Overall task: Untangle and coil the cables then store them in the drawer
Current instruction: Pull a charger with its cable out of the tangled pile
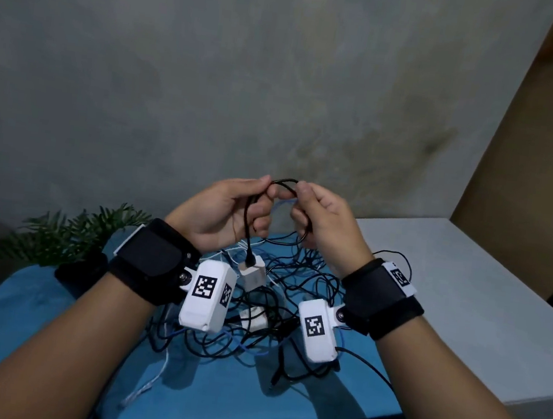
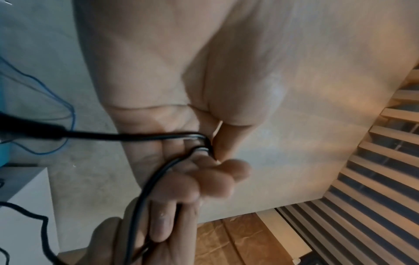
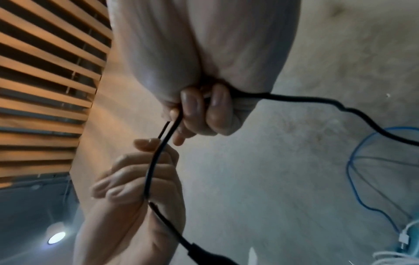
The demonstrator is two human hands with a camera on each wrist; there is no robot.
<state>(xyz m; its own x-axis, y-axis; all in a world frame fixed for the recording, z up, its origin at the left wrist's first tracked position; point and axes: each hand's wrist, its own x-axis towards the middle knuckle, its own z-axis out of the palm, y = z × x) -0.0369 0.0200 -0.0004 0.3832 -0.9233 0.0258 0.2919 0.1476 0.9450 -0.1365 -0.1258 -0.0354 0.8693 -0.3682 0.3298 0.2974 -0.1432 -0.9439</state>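
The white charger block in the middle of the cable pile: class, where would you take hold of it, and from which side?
Grip the white charger block across its two flat side faces, fingers coming down from above. It lies on the blue cloth amid tangled cables, and the black cable held by the left hand and right hand appears to plug into its far end, so leave that end alone.
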